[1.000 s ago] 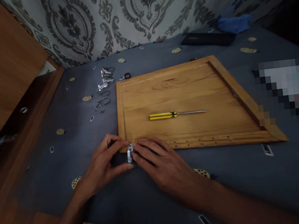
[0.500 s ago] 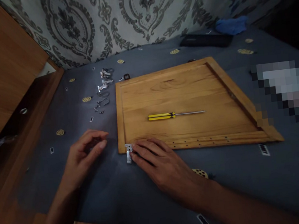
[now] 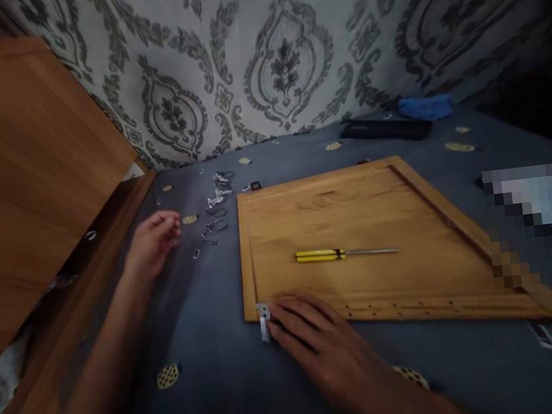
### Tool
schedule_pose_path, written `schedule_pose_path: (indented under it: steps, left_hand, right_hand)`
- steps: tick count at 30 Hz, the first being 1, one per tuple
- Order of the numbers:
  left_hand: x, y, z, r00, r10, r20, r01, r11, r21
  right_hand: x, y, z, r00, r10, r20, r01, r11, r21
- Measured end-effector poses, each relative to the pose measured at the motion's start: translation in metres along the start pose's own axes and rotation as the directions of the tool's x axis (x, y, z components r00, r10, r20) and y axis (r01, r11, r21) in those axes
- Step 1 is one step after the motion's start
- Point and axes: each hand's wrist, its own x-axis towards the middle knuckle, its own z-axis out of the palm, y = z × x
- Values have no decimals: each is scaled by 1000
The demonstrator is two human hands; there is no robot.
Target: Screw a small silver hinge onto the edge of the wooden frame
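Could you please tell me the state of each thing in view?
Wooden panel, lying flat
Metal bracket, projecting past panel's edge
Right hand, on panel, fingers at the bracket
Left hand, curled, contents unclear
Screwdriver, lying on panel, unheld
Metal pieces, loose, left of panel
Blue cloth, crumpled

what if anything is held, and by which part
The right hand touches the right side of the metal bracket; a firm grip can't be made out. The left hand looks empty, though blurred.
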Motion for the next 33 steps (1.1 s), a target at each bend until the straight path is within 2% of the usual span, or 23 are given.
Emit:
schedule_pose_path:
  steps: [4,9,19,29,33]
  left_hand:
    - [-10,-39,15,995,85,-45,-83,995,55]
    - [-13,-59,19,980,197,-32,-185,958,219]
    - [-19,-67,23,934,353,63,-334,791,513]
    - [-23,-66,22,896,421,143,-414,670,617]
    - [-22,-66,19,894,430,129,-405,647,646]
  right_hand:
    - [-3,2,5,1000,-9,-12,9,1000,-10]
    - [-5,5,8,999,-29,-20,28,999,-44]
    - [-6,4,6,998,-41,38,42,999,-22]
    - [-4,3,7,1000,-21,-14,20,999,-37]
    - [-4,3,4,1000,-16,-5,16,999,-35]
